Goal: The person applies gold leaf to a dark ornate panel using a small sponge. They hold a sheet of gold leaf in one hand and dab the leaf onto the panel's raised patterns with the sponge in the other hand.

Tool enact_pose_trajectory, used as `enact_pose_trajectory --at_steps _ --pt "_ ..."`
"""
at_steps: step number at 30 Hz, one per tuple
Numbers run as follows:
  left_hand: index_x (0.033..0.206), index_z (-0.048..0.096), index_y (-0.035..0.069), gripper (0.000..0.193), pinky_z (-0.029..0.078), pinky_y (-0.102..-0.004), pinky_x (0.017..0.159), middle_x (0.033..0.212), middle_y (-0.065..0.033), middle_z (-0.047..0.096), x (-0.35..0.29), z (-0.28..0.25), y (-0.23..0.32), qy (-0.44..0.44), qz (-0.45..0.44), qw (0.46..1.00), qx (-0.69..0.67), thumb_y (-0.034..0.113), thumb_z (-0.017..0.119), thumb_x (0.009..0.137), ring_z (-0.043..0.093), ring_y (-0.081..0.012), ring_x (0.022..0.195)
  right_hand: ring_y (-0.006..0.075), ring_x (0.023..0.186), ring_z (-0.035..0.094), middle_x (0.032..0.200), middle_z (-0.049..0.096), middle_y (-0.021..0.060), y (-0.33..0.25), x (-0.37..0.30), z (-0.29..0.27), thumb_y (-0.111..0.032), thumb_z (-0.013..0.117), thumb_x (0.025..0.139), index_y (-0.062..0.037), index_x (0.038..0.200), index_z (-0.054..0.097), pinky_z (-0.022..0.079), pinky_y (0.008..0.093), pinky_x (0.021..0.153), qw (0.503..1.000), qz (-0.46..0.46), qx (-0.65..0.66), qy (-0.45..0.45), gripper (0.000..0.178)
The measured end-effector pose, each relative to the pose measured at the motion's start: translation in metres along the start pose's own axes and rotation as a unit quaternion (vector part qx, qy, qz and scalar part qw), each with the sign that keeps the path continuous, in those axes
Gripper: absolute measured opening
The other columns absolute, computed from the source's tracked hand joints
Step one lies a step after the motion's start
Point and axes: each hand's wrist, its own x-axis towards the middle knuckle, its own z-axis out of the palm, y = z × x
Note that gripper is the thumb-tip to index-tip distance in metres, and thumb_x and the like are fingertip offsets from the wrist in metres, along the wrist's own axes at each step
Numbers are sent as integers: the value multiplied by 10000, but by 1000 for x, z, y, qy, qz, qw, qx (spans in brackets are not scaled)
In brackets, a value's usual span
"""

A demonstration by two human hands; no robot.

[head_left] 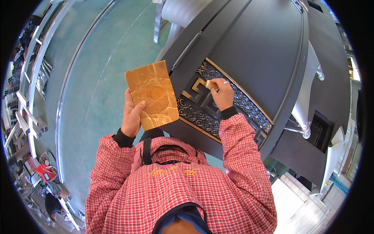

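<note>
My left hand (133, 114) grips the left edge of a flat rectangular board (157, 93), its face coated in gold paint with a wrinkled, darker patch in the middle. Between the fingers of my right hand (223, 94) is a small tan sponge (211, 84), pressed to the raised key pattern on a dark door panel (253, 43). Part of that pattern, the gold stroke (198, 85) beside the sponge, is coloured, while the neighbouring bars are dark. Ornate scrolled relief bands (198, 117) flank the pattern, edged by gold strips (239, 89).
A long metal handle (187, 50) lies along the door's left side. Another dark panel with a rectangular cutout (321, 130) stands to the right, beside film-wrapped supports (302, 111). Green floor (105, 74) spreads left, with metal profiles (29, 113) and a red device (46, 172) at the far left.
</note>
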Motion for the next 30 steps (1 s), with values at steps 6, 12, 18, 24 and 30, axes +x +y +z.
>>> enact_pose_trajectory --at_steps 6,12,18,24,30 --pt "1425 197 88 575 430 -350 997 1343 -104 436 -1 -1 0 6 -7 1000 -4 -27 438 916 482 -200 1210 291 889 599 917 637 63 25 -19 -5 -18 661 707 -89 916 624 496 388 766 999 40 -33 0 224" --pt "1425 194 86 573 428 -355 999 1346 -107 432 0 -1 -5 -3 1 1000 2 -26 438 919 482 -202 1213 286 882 609 919 645 71 2 -24 -12 -9 667 692 -88 931 625 499 371 766 999 7 41 1 255" --pt "1425 191 84 571 434 -356 998 1345 -106 433 -2 0 -1 -1 0 1000 10 -21 440 922 483 -202 1212 274 865 614 919 640 64 -24 -16 4 -13 669 695 -83 931 617 503 362 745 999 -4 47 6 252" --pt "1430 182 87 579 435 -356 1000 1350 -107 431 -5 -4 0 12 4 1000 12 -24 437 923 482 -204 1214 275 867 611 929 644 75 -14 -15 25 -23 652 703 -72 930 639 505 368 754 997 -66 -5 -36 232" --pt "1435 177 93 592 432 -358 1002 1353 -105 429 -7 -10 0 20 3 1000 -4 -35 434 916 481 -205 1217 261 881 594 907 638 53 -21 -19 14 -18 641 704 -89 886 637 472 378 782 999 -33 9 -30 196"
